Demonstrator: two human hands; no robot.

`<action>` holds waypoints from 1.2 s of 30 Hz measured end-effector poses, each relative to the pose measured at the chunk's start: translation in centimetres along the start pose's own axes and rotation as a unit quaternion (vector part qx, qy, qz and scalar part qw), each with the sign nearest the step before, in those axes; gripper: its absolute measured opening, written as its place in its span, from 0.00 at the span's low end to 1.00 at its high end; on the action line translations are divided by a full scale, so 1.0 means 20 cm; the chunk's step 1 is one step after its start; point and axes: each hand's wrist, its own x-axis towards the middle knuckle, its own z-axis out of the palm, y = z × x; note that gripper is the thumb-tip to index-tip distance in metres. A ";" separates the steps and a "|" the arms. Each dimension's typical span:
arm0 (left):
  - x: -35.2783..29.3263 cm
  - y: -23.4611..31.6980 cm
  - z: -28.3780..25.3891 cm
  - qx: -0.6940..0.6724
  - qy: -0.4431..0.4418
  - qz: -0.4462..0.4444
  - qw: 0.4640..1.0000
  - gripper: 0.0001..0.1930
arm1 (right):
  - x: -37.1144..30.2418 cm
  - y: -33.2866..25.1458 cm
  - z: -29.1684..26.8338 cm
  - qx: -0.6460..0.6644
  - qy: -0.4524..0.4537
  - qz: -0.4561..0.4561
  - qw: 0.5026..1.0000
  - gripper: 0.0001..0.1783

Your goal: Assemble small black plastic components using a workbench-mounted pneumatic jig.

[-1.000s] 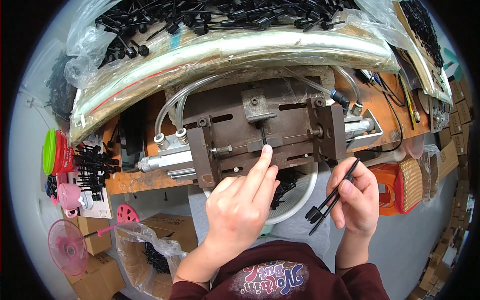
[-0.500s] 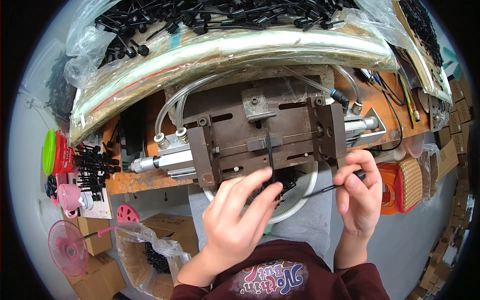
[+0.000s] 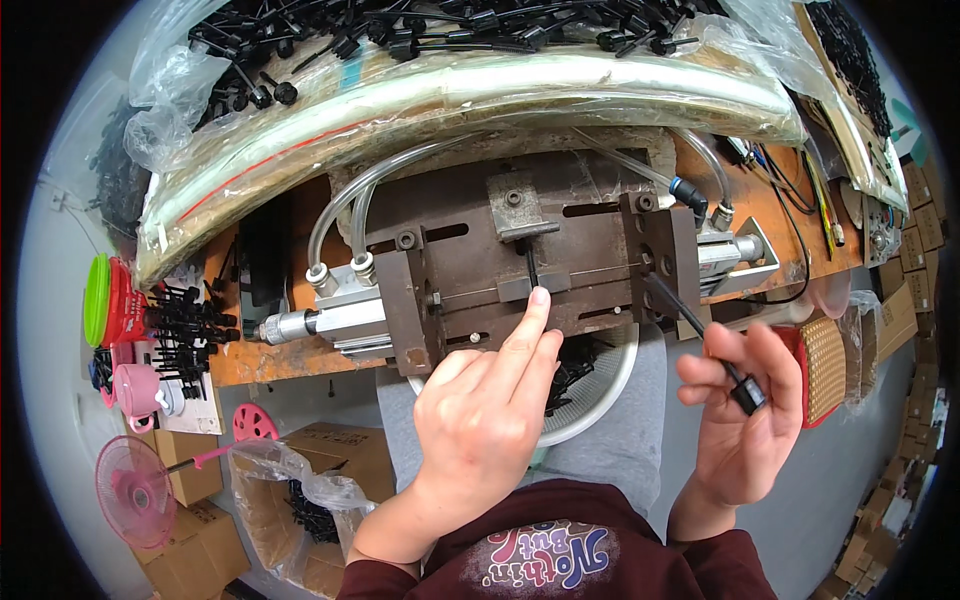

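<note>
Your left hand (image 3: 490, 400) stretches one forefinger onto the small black plastic piece (image 3: 531, 268) seated at the centre of the brown metal fixture (image 3: 520, 255) on the orange table (image 3: 270, 360); its other fingers curl loosely, gripping nothing. Your right hand (image 3: 745, 420) pinches one thin black plastic rod (image 3: 700, 330) by its capped end, beside the fixture's right block. One white bowl (image 3: 600, 385) of black parts sits below the table's near edge.
</note>
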 end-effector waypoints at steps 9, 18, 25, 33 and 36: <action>0.00 0.00 -0.01 -0.002 -0.003 -0.007 1.000 0.14 | -0.01 0.03 0.03 -0.196 -0.078 -0.091 0.973 0.16; -0.08 -0.05 -0.02 -0.191 0.063 0.004 0.980 0.15 | 0.09 0.15 0.11 -0.446 -0.209 -0.176 0.852 0.14; -0.22 -0.04 -0.12 -0.330 0.106 -0.103 0.932 0.15 | 0.13 0.22 0.21 -0.567 -0.263 -0.237 0.744 0.09; -0.27 -0.09 -0.10 -0.494 0.052 -0.185 0.848 0.15 | 0.14 0.17 0.25 -0.600 -0.264 -0.192 0.730 0.09; -0.27 -0.10 -0.10 -0.529 0.043 -0.202 0.823 0.15 | 0.14 0.17 0.26 -0.610 -0.267 -0.188 0.722 0.09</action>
